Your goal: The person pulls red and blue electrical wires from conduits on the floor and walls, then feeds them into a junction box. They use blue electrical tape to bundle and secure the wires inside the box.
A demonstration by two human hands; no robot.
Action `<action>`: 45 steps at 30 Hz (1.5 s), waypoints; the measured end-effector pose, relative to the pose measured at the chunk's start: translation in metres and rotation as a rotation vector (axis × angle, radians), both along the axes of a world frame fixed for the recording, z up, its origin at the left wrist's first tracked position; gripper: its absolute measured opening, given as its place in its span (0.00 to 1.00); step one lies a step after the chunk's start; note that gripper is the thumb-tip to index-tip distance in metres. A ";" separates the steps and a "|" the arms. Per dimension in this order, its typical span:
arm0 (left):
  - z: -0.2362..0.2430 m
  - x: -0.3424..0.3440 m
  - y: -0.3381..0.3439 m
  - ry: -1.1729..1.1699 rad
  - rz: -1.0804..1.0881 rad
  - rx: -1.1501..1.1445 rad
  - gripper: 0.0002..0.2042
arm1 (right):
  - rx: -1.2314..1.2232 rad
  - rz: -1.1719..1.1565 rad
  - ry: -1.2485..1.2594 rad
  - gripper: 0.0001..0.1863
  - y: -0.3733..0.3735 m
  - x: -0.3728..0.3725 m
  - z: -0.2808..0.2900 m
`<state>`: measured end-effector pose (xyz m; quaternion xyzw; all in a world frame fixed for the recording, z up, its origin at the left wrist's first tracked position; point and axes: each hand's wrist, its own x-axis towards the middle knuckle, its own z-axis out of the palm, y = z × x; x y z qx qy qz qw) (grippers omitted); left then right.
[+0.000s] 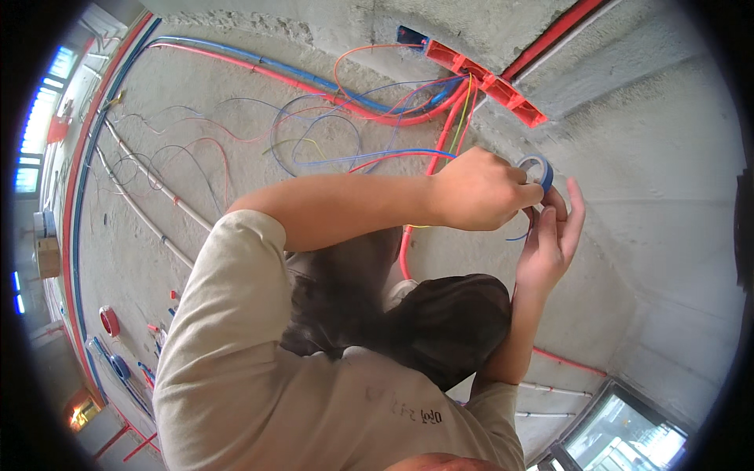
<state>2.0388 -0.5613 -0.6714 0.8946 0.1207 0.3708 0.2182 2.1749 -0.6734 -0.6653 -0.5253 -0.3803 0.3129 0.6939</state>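
A: What is the left hand (pixel 481 188) doing?

B: It's closing in a fist around a red wire (pixel 369 163) and a thicker blue wire (pixel 424 149), both running in from the left. Its thumb and forefinger are meeting at the roll of blue tape (pixel 547 176).

A: And the right hand (pixel 554 235)?

B: It's reaching up from below, palm turning toward the left hand, with some fingers bending in under the roll and another pointing up. The gap between its fingers is looking narrow. I'm not able to tell which hand is bearing the roll, as the fingers are overlapping.

A: Where exactly is the roll sitting?

B: It's standing tilted between the two hands, well clear of the concrete surface (pixel 259 78). A thin blue strand (pixel 517 239) is curving just below the fingertips.

A: What's lying beyond them?

B: Toward the upper edge of the concrete surface, a row of orange-red boxes (pixel 485 76) is sitting at a slant, with a dark blue box (pixel 411 36) joining its left end. A yellow wire (pixel 463 118) is hanging from the row, and loose wires are looping across the concrete to its left. Along the left edge, a long red pipe (pixel 78 169) is running beside a blue one.
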 end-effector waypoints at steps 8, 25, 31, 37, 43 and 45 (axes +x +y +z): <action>-0.004 0.001 -0.001 0.032 -0.053 -0.094 0.06 | 0.001 -0.058 0.161 0.27 0.000 0.005 -0.001; 0.016 -0.003 -0.005 -0.146 -0.042 -0.520 0.03 | -0.242 0.181 0.142 0.14 -0.009 0.007 -0.001; 0.018 0.001 -0.007 -0.019 -0.082 -0.772 0.03 | -0.106 0.063 0.137 0.11 -0.004 0.007 -0.011; 0.012 0.009 -0.010 0.064 -0.064 -0.714 0.07 | -0.248 -0.094 -0.200 0.07 -0.005 0.012 -0.012; 0.027 0.006 -0.008 0.193 -0.179 -0.841 0.13 | -0.048 -0.270 -0.648 0.08 -0.003 0.016 -0.010; 0.024 0.006 -0.008 0.216 -0.191 -0.761 0.14 | -0.058 -0.305 -0.771 0.08 -0.003 0.016 -0.011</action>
